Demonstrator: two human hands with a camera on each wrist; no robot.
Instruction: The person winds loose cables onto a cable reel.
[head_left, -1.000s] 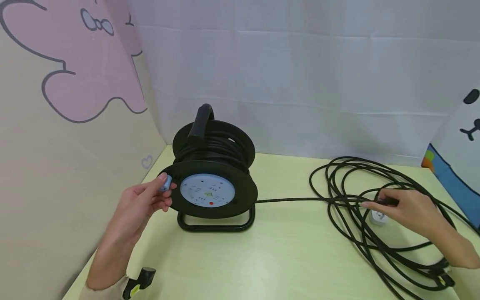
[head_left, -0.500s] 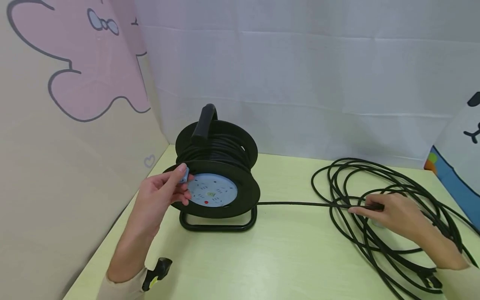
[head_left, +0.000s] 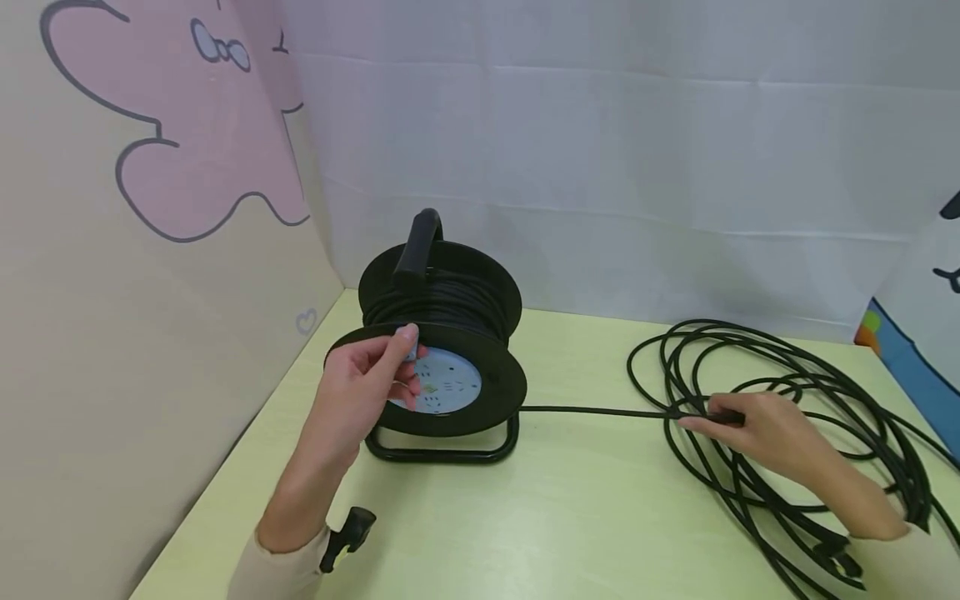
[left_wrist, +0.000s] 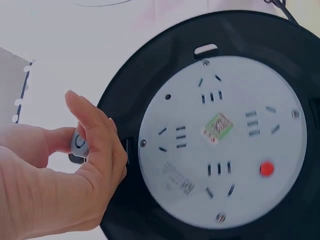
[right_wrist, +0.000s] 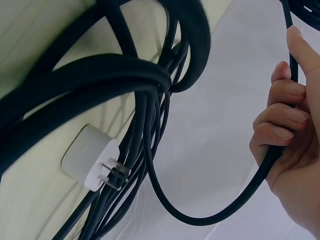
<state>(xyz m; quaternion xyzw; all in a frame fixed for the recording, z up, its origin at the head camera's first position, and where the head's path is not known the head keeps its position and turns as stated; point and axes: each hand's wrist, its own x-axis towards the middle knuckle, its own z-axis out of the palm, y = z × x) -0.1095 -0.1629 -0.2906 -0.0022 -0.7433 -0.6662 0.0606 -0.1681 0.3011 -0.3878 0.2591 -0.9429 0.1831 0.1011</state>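
Observation:
A black cable reel with a pale blue socket face stands on the green table. My left hand pinches the small blue-grey crank knob at the reel's front rim. One taut run of black cable leads from the reel to my right hand, whose fingers curl round the cable. A loose pile of cable loops lies under and around that hand. A white plug with metal pins lies among the loops.
A pink-and-beige cartoon panel walls the left side and a white cloth backdrop stands behind. Another cartoon panel closes the far right. A black wrist-camera mount sits on my left forearm.
My left hand has carried the knob rightward and up round the reel face. My right hand has slid left along the cable toward the reel, now covering the white plug in the head view.

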